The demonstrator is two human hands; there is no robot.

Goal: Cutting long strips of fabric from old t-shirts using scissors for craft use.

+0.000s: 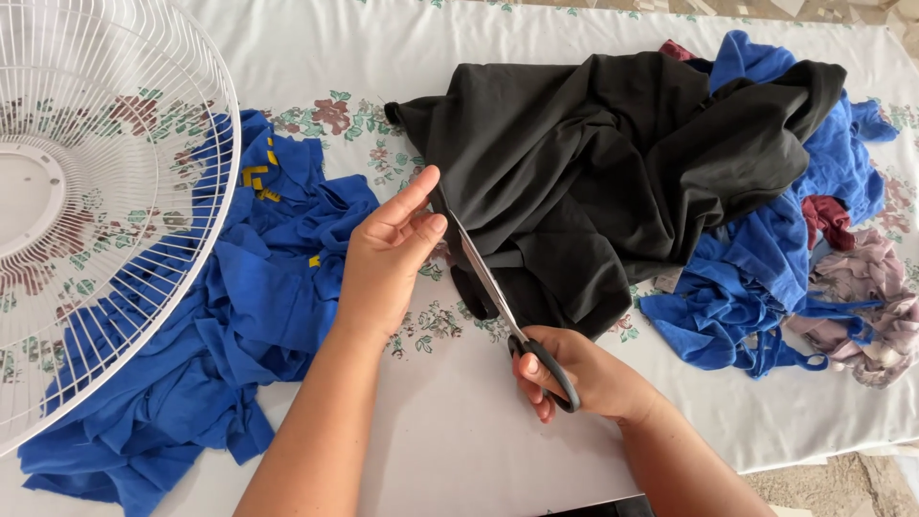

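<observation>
My right hand [584, 375] grips the black handles of a pair of scissors [493, 287], whose steel blades point up and to the left into the edge of a black garment [613, 163]. That garment lies crumpled across the middle of the table. My left hand [388, 254] pinches the black cloth's left edge between thumb and fingers, just beside the blade tips. The blades lie close together along the cloth edge.
A white wire fan guard [115, 201] lies at the left over a heap of blue cloth [239, 316]. More blue [756, 278], maroon and mauve [866, 306] rags are piled at the right. A white floral tablecloth [459, 431] covers the table; its edge runs along the lower right.
</observation>
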